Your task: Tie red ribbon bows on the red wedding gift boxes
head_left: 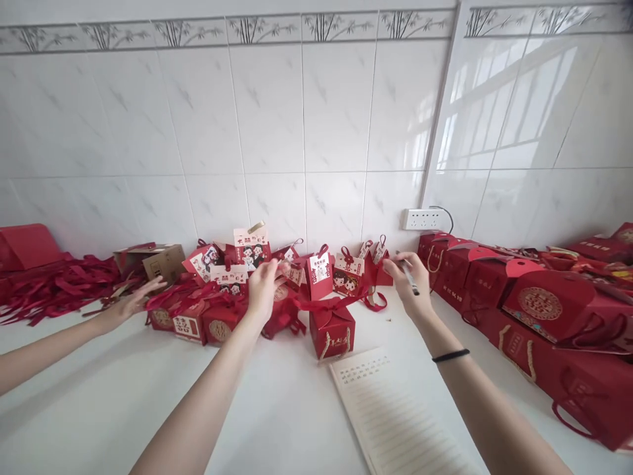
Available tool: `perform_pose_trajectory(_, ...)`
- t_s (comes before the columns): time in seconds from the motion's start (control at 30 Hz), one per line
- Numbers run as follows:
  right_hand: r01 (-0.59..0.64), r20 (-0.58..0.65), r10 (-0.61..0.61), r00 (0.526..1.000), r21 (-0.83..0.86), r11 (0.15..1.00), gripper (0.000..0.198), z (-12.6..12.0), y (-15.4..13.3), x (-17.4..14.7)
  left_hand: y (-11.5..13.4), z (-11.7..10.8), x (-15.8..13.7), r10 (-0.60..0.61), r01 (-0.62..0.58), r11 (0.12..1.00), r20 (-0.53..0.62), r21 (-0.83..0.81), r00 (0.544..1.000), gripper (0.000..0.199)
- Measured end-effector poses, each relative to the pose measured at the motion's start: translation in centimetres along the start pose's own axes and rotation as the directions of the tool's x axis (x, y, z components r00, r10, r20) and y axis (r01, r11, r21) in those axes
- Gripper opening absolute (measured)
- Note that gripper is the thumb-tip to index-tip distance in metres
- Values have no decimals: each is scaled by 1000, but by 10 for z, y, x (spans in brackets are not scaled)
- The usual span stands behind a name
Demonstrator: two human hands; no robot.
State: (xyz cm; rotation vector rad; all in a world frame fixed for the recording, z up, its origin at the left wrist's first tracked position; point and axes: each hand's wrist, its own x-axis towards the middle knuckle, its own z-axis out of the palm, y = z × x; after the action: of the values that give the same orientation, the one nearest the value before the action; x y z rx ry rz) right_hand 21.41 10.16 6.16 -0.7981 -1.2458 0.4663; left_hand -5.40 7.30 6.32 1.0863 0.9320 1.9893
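Observation:
In the middle of the white table stands a small red gift box (332, 333) with rope handles and a dark red ribbon (329, 303) across its top. My left hand (264, 284) is raised behind it to the left, fingertips pinched together; whatever they hold is too small to make out. To the right, my right hand (413, 280) is closed around a pen (409, 277), its tip pointing down. A loop of ribbon (376, 300) lies near that hand. Just in front of the box lies an open lined notebook (390, 409) with handwriting on its upper lines.
Another person's hand (128, 307) reaches in from the left. Red boxes (539, 303) are stacked at the right. Decorated boxes (321, 274) stand along the tiled wall. Loose ribbons (64, 290) and an open cardboard box (165, 264) lie left. A power strip (424, 219) is against the wall.

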Motion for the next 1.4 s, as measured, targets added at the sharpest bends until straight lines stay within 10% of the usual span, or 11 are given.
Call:
perform_pose_trajectory(0.23,245,396,-231,889,16,969,19,54,-90,44,48,78,17,40,-103,986,417,129,908,37)
perform_pose_trajectory(0.5,339,491,-285,823,-22,940,9,54,-114,43,72,83,8,-88,26,989,444,144,892,24)
perform_pose_trajectory(1.07,128,381,-5,925,-298,946,12,-58,-59,-11,119,-80,-56,-237,224,967,110,120,965,12)
perform_pose_trajectory(1.27,322,643,286,710,-658,680,3,-69,-9,-49,83,-128,-87,-418,339,787,41,516,907,29)
perform_pose_trajectory(1.4,415,734,369,570,-645,642,22,-68,3,-89,66,-136,-105,-412,181,614,116,768,904,30)
